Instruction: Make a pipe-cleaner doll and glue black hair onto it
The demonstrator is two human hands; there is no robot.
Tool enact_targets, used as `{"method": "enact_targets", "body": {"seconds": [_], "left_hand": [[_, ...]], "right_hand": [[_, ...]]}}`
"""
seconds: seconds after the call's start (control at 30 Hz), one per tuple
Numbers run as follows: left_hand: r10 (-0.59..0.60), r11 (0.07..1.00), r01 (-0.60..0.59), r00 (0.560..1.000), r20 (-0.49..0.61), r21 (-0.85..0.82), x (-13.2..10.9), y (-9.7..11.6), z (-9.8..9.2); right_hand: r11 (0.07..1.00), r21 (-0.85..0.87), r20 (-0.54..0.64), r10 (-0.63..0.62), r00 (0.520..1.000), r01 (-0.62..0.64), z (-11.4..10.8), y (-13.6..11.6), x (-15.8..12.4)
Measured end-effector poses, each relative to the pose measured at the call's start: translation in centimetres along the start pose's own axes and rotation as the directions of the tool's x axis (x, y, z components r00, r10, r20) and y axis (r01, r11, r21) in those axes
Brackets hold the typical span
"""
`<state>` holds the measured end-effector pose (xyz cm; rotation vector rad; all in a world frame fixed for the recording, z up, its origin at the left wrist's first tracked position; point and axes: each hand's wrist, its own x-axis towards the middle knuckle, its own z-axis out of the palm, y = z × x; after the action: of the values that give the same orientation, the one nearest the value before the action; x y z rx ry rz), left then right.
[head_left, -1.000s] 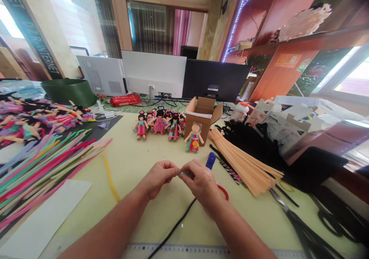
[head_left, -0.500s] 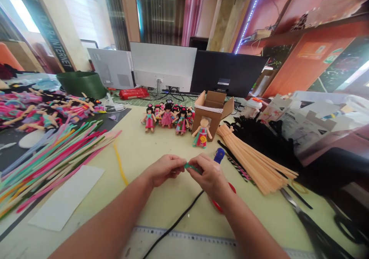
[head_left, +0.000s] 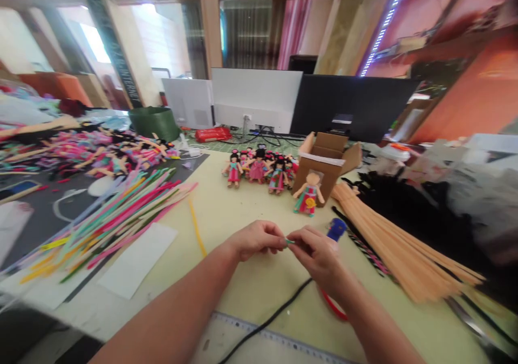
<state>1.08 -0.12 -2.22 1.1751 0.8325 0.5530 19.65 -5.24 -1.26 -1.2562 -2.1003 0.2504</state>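
**A:** What were the hands on when you watched the feed?

**B:** Both pinched one tiny green pipe-cleaner piece (head_left: 290, 241) between them, left hand (head_left: 254, 240) and right hand (head_left: 319, 256) fingertip to fingertip, over the worktop (head_left: 226, 218). Looked featherlight and fuzzy, bendy wire inside I'd guess, so gripping the ends made sense.

**A:** Anything close?

**B:** A faceless doll (head_left: 308, 194) at 12 o'clock, a blue cap-like thing (head_left: 336, 229) at 2 o'clock.
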Motion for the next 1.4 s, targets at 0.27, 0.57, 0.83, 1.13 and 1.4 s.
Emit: {"method": "enact_targets", "body": {"seconds": [0.27, 0.57, 0.83, 1.13, 1.4], "left_hand": [[-0.005, 0.995, 0.003, 1.000, -0.022, -0.099, 0.7, -0.2, -0.1], [-0.061, 0.936, -0.017, 0.975, -0.212, -0.351, 1.2, -0.3, 1.7], [-0.136, 0.823, 0.006, 0.973, -0.187, -0.569, 0.4, 0.2, 3.4], [-0.045, 0.977, 0.056, 0.997, 0.060, -0.204, 0.0, 0.4, 1.1], [0.029, 0.979, -0.049, 0.994, -0.102, -0.200, -0.2, 0.5, 1.7]], "right_hand": [[0.999, -0.048, -0.009, -0.022, 1.000, 0.022, 0.2, 0.7, 0.3], [0.984, -0.177, -0.193, -0.026, 0.981, -0.008, 1.2, 0.4, 0.5], [0.974, -0.224, -0.247, -0.097, 0.964, 0.040, 1.2, 0.2, 0.8], [1.000, -0.007, -0.002, -0.026, 1.000, 0.026, -0.6, -0.8, 0.6], [0.995, 0.019, -0.090, 0.102, 0.991, -0.101, -0.5, -0.9, 0.2]]}}
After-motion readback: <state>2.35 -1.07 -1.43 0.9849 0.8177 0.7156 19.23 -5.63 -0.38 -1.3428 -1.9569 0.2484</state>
